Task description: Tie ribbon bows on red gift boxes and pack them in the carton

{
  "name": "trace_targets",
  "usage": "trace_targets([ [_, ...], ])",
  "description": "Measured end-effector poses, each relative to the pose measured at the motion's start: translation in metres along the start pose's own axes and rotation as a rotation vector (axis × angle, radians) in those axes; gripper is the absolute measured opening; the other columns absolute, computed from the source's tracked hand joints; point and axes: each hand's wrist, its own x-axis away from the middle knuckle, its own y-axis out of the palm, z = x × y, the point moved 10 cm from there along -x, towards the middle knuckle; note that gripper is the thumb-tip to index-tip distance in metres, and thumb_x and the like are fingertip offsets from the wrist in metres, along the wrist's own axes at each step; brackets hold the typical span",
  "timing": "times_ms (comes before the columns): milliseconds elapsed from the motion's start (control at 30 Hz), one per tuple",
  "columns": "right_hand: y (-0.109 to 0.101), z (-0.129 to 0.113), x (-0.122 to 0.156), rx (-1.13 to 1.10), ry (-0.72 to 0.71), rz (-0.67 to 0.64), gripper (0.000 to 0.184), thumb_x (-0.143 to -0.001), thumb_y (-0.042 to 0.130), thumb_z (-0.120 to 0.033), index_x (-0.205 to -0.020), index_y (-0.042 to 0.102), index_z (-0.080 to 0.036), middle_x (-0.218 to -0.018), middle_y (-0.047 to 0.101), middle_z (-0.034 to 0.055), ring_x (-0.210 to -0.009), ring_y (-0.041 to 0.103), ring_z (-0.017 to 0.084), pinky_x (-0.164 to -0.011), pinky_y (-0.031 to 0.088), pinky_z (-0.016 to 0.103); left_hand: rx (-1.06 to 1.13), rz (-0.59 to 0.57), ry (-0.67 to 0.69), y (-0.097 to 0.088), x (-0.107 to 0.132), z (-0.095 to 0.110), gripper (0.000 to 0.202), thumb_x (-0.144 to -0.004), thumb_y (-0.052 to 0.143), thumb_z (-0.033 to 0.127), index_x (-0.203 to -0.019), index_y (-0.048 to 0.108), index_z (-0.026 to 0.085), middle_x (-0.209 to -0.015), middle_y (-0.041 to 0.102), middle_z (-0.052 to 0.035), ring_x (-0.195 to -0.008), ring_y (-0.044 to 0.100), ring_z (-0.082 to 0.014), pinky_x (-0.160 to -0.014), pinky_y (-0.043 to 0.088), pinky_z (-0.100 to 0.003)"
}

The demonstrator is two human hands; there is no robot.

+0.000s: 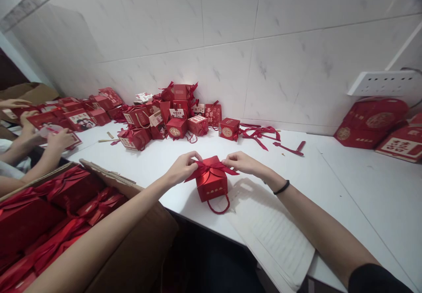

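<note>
A small red gift box (212, 185) with gold lettering stands near the table's front edge. A dark red ribbon (214, 166) is tied in a bow across its top, and a twisted cord handle (218, 211) hangs down its front. My left hand (184, 166) pinches the ribbon at the bow's left side. On the other side, my right hand (242, 163) pinches the right part of the ribbon between thumb and fingers. Both hands are closed, one on each side of the box.
Finished red boxes (174, 126) are piled against the tiled wall. Loose ribbons (263, 132) lie right of them. A cardboard carton (132, 187) of boxes stands at left. Papers (280, 236) lie under my right arm. Co-workers' hands (61, 139) handle red packaging at far left.
</note>
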Motion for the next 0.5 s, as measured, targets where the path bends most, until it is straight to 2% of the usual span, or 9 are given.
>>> trace_targets([
  [133,-0.004,0.000,-0.003,-0.006,-0.044,0.072,0.034,-0.076,0.053,-0.045,-0.061,0.052,-0.015,-0.058,0.053,-0.0004,-0.051,0.045,0.010,-0.046,0.032,0.022,0.020,-0.042,0.044,0.005,0.000,0.004,0.021,-0.059,0.039,0.014,-0.077,0.051,0.014,-0.046,0.045,0.0050,-0.039,0.035,-0.0066,-0.037,0.022,-0.017],
  [267,-0.012,0.001,-0.002,-0.027,-0.029,0.162,0.031,-0.081,0.050,-0.042,-0.065,0.054,-0.015,-0.068,0.061,0.0041,-0.059,0.053,0.013,-0.049,0.036,0.023,0.043,-0.103,0.097,0.009,0.000,0.009,0.021,-0.057,0.039,0.016,-0.075,0.050,0.014,-0.051,0.049,0.0031,-0.044,0.039,-0.0070,-0.042,0.024,-0.018],
  [367,-0.024,-0.003,0.001,0.094,-0.016,0.263,0.029,-0.083,0.051,-0.036,-0.063,0.053,-0.016,-0.066,0.060,0.0033,-0.061,0.053,0.014,-0.054,0.037,0.025,0.078,-0.167,0.119,0.013,0.002,0.013,0.027,-0.054,0.040,0.017,-0.079,0.050,0.014,-0.055,0.049,0.0032,-0.048,0.039,-0.0077,-0.045,0.026,-0.019],
  [433,-0.035,-0.014,0.008,0.216,-0.062,0.396,0.022,-0.082,0.053,-0.029,-0.065,0.052,-0.016,-0.068,0.059,0.0028,-0.064,0.053,0.015,-0.058,0.038,0.026,0.137,-0.207,0.129,0.016,0.004,0.016,0.030,-0.055,0.042,0.018,-0.082,0.051,0.014,-0.059,0.051,0.0031,-0.052,0.042,-0.0087,-0.048,0.029,-0.020],
  [500,-0.038,-0.041,0.022,0.304,-0.225,0.532,0.015,-0.082,0.054,-0.024,-0.069,0.051,-0.017,-0.073,0.058,0.0030,-0.069,0.053,0.016,-0.062,0.039,0.027,0.207,-0.212,0.104,0.018,0.004,0.015,0.031,-0.055,0.043,0.019,-0.085,0.051,0.015,-0.062,0.053,0.0026,-0.055,0.045,-0.0096,-0.050,0.031,-0.020],
])
